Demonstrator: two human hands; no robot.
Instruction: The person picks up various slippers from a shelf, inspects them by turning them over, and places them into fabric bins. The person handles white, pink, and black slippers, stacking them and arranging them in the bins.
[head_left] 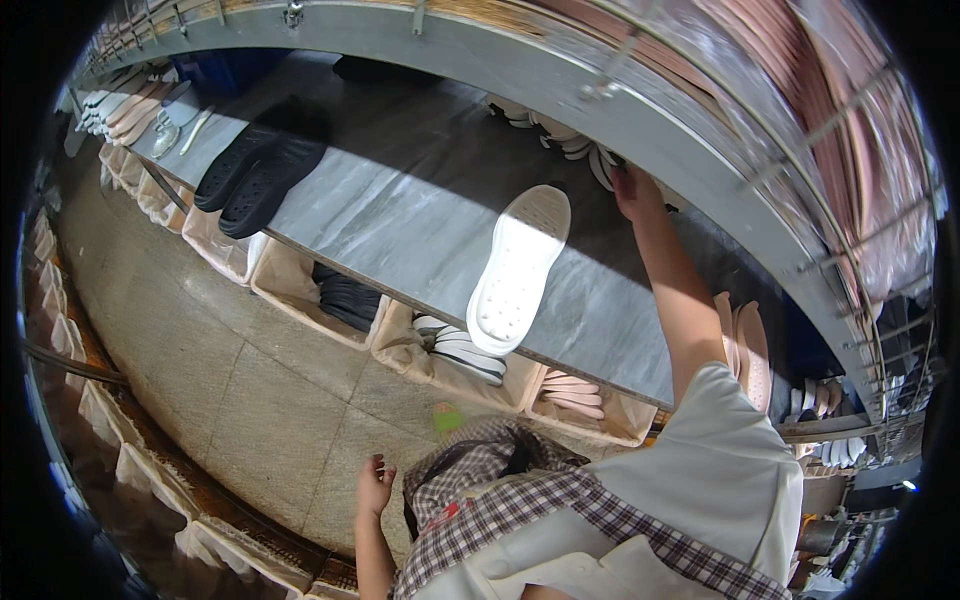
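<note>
My right arm stretches far across the grey marbled table, and my right hand [634, 192] is under the edge of the overhead shelf. It is beside a row of pale curved pieces [575, 142] with dark gaps, perhaps shoe straps; its fingertips are mostly hidden. A white shoe sole [520, 265] with small round studs lies in bright light at the table's near edge, left of that arm. Low at my side hangs my left hand [376, 488], fingers loosely bent and apart, holding nothing. Farther left, a pair of black soles [262, 170] rests on the table.
Lined bins under the table hold black pieces [345, 300], white pieces [465, 355] and pink pieces [570, 392]. A metal-framed shelf [690, 130] overhangs the table's far side, with wrapped pink sheets above. Pink soles [750, 350] stand right of my arm; more lined bins [150, 485] line the left.
</note>
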